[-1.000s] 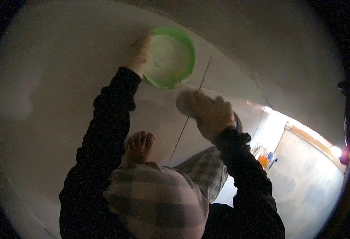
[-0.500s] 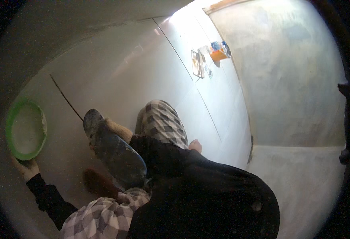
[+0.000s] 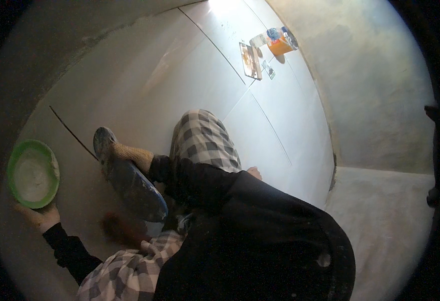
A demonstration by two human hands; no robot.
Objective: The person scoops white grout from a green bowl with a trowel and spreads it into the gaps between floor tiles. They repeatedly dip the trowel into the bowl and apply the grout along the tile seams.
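At the far left, a round green bowl [image 3: 13,188] holds whitish powder or paste. My left hand [image 3: 38,216], bare below a black sleeve, grips its near rim, with the fingertips partly hidden beneath. Across the middle reaches my black-sleeved right arm. My right hand [image 3: 132,155] holds the upper part of a long, dark, worn slipper-like sole [image 3: 137,193] with a blue edge; its fingers are mostly hidden. The sole slants over the pale tiles, and I cannot tell whether it touches them.
Around me lies a pale tiled floor [image 3: 145,85] with dark joints. At the back, by a grey wall [image 3: 380,100], stand an orange container [image 3: 281,46] and a flat stained piece [image 3: 251,61]. My checked trouser knee [image 3: 202,138] rises beyond my right arm. A dark reddish shape [image 3: 122,228] is unclear.
The view has shifted a little. My right hand and the sole appear slightly further left and up; the bowl sits slightly lower in view. Both holds are the same.
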